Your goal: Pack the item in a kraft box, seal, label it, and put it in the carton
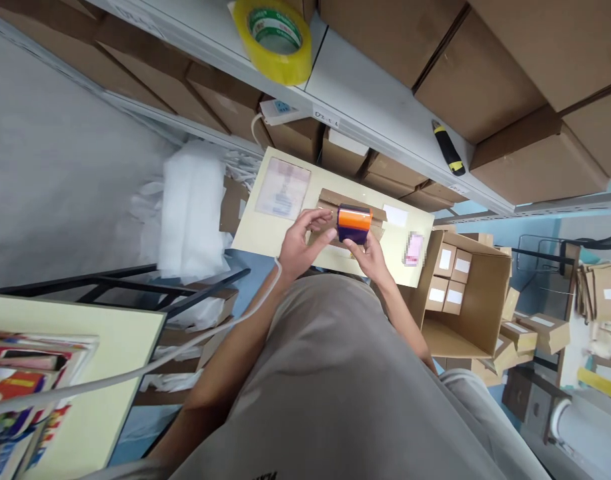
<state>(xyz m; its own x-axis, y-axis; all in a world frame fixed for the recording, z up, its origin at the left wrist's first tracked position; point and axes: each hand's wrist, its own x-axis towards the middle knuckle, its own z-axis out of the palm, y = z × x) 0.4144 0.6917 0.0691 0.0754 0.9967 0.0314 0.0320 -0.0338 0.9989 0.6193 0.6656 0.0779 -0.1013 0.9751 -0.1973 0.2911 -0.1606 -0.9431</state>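
Observation:
A small glossy orange-and-purple box (354, 219) is held above the pale yellow table (250, 230). My right hand (369, 259) grips it from below and on its right side, thumb along the lower edge. Just to the left is my left hand (305, 241), thumb and fingers apart and pointing at the box; whether the thumb tip touches it I cannot tell. Under both hands lies a brown cardboard piece (330, 197), partly covered by the box and fingers.
A large open carton (478, 300) with several small labelled boxes stands right of the table. Above runs a shelf with yellow tape (276, 41) and a utility knife (448, 148). White foam sheets (191, 207) stand at left. A pale cord (185, 347) crosses my left arm.

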